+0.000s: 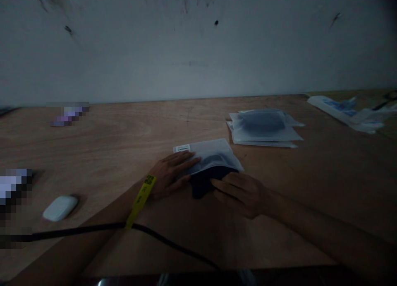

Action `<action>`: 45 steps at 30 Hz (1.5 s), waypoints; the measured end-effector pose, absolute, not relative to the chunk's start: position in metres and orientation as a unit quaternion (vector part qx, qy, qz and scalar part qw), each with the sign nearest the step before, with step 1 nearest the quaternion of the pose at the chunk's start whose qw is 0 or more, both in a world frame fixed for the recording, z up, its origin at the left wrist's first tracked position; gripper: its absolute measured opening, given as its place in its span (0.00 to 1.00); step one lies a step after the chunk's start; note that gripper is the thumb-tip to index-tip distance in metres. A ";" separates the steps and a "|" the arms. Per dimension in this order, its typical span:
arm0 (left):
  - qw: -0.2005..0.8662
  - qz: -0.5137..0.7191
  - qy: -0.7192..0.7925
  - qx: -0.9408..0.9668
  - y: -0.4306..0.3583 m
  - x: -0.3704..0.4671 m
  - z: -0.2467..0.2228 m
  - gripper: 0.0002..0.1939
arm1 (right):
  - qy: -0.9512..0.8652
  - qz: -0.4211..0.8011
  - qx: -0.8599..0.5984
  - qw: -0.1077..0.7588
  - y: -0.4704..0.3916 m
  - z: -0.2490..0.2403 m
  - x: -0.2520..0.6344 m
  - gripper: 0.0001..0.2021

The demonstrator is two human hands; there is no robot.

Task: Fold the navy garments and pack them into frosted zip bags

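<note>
A frosted plastic bag (214, 149) with a small white label at its far left corner lies on the wooden table. Dark navy folded cloth (201, 184) sticks out of the bag's near side, and part of it shows through the plastic. My left hand (170, 174) rests on the left side of the bag, fingers stretched out flat. At the right, the fingers of my right hand (240, 193) are bent and closed on the edge of the cloth. Its fingertips are partly hidden.
Several similar filled bags (263, 126) are stacked behind, to the right. Crumpled clear plastic packaging (350, 114) lies far right. At left are a white rounded case (60, 208) and blurred-out objects. A black cable (173, 242) with a yellow tag (141, 201) crosses the foreground.
</note>
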State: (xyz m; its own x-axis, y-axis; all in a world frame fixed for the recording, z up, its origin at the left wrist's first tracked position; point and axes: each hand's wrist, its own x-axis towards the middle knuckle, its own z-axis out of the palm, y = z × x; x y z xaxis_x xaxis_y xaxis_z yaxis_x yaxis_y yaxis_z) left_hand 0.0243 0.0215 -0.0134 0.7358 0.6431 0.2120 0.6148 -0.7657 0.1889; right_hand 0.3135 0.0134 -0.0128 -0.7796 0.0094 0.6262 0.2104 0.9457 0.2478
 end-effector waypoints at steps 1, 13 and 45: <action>0.054 0.128 0.339 0.931 0.022 0.024 -0.013 0.27 | -0.931 -0.151 -0.041 0.331 0.012 -0.012 0.314 0.10; -0.056 0.160 0.404 0.899 0.042 0.007 -0.027 0.19 | -0.945 -0.047 0.026 0.324 0.002 -0.014 0.308 0.15; 0.077 0.136 0.343 0.926 0.027 0.017 -0.013 0.41 | -0.748 0.147 -0.432 0.482 0.044 -0.021 0.319 0.21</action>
State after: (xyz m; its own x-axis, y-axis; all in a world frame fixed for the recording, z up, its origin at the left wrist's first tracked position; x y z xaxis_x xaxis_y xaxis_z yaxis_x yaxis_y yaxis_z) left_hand 0.0171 0.0269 -0.0135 0.7285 0.6556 0.1988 0.6138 -0.7535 0.2355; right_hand 0.3187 0.0438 -0.0210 -0.1613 0.7878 0.5945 0.5049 0.5835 -0.6361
